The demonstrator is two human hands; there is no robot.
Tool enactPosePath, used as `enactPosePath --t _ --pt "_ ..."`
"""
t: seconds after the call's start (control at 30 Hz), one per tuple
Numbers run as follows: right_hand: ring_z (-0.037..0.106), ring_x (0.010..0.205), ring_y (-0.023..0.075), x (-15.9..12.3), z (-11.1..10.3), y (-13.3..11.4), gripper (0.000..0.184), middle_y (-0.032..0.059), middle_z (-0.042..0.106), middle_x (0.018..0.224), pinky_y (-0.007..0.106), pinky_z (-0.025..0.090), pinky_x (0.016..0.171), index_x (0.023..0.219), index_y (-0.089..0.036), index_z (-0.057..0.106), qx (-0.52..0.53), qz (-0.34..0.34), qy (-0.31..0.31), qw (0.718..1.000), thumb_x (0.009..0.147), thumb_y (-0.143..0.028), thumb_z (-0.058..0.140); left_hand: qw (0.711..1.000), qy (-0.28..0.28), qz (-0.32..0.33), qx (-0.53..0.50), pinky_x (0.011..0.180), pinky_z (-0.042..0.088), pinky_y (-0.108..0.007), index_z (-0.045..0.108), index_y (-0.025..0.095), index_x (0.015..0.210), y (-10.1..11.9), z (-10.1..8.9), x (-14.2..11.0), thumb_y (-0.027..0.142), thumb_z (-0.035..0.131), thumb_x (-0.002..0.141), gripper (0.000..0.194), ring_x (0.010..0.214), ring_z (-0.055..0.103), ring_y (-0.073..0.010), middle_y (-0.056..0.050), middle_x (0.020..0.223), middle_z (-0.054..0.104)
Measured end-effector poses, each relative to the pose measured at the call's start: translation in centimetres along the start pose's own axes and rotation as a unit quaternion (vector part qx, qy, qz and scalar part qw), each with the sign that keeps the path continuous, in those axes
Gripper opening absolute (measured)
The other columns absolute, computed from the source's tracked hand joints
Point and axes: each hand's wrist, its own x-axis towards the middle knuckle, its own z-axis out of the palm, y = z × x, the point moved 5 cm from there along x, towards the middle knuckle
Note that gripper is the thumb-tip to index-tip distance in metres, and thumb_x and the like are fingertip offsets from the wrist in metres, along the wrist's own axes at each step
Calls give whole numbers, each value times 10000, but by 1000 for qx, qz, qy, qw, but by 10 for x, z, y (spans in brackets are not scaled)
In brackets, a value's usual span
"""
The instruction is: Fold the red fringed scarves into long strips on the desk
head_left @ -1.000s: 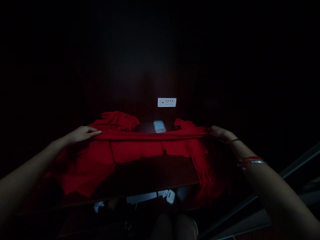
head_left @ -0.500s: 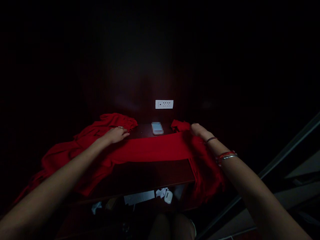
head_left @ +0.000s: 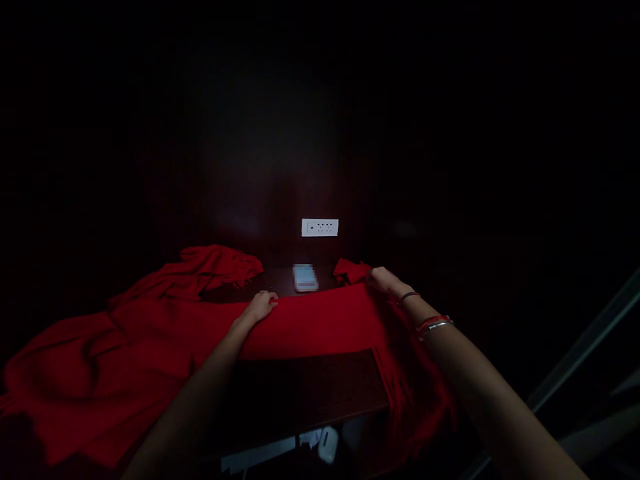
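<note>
A long red scarf (head_left: 320, 323) with fringed ends lies across the dark wooden desk. Its middle is a fairly flat band, while loose folds spread over the left side and the fringed right end hangs past the desk's corner. My left hand (head_left: 261, 307) rests on the band's far edge, palm down with the fingers stretched out. At the band's right end, my right hand (head_left: 385, 280) has its fingers curled around the cloth; the fingertips are partly hidden. Another bunched red part (head_left: 350, 271) lies just beyond my right hand.
A small light-blue, blurred object (head_left: 305, 277) lies on the desk (head_left: 310, 387) behind the scarf. A white socket panel (head_left: 320, 228) is on the dark wall above. Below the desktop, a shelf holds a white rounded case (head_left: 328, 445) and paper-like pieces.
My left hand has moved right along the scarf. The left folds have spread wider and nearer, separating from the bunched part behind. My right hand stays at the right end. The view has shifted slightly.
</note>
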Motion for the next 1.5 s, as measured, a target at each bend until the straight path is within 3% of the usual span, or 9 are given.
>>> enactPosePath --t 0.13,0.3,0.5,0.67,0.87,1.07,1.27,1.4,1.5 --pt "511 757 156 2 -24 12 184 90 576 815 282 385 705 791 -109 579 -41 28 34 998 778 -154 400 996 53 29 -65 816 366 -214 572 198 888 -9 -35 -13 340 356 765 286 917 507 -154 -42 963 577" --pt "490 684 127 -11 -73 -1 185 40 571 743 227 354 645 771 -138 560 -11 -9 89 996 735 -165 380 972 127 49 -192 791 366 -221 556 171 821 -24 -112 -37 401 383 734 301 837 515 -154 -22 883 592" --pt "437 626 109 -31 -93 -43 193 28 512 698 217 343 583 714 -136 489 127 -51 124 983 749 -257 342 980 153 28 -122 732 368 -228 535 136 808 -28 -196 -71 460 308 753 399 740 475 -127 10 792 545" --pt "449 636 101 -49 -98 -67 219 15 520 714 209 343 582 720 -149 497 213 -67 111 968 723 -354 422 989 116 5 -96 758 346 -261 542 89 838 -37 -233 -94 537 304 744 517 734 442 -111 36 743 503" --pt "503 624 102 -70 -95 -72 240 0 570 697 210 377 576 720 -146 559 278 -18 -64 958 566 -319 619 975 90 -36 -198 681 379 -271 515 101 879 -50 -238 -102 516 372 729 463 644 444 -78 46 682 469" --pt "540 613 127 -72 -77 -52 233 12 620 708 217 406 562 734 -142 618 274 42 -169 946 522 -233 644 983 -33 25 -178 683 381 -228 549 150 810 -53 -194 -86 510 486 615 413 727 487 -111 33 751 546" --pt "487 510 99 -63 -86 -37 134 -25 577 553 194 347 475 644 -146 622 109 70 -63 990 515 -185 628 994 -89 36 -60 580 385 -198 551 199 718 -51 -172 -71 528 456 570 373 602 484 -104 38 605 532" --pt "448 487 86 -63 -101 -39 142 -33 532 510 194 309 457 630 -141 616 3 92 1 996 490 -130 638 998 2 57 26 660 384 -198 553 199 772 -44 -195 -68 493 367 673 362 637 497 -90 45 656 553" --pt "457 501 90 -70 -110 -40 118 -23 546 540 198 318 465 632 -150 611 46 86 0 995 517 -153 636 995 53 88 -6 718 378 -223 551 146 848 -43 -217 -70 491 320 729 431 717 506 -92 36 775 563"
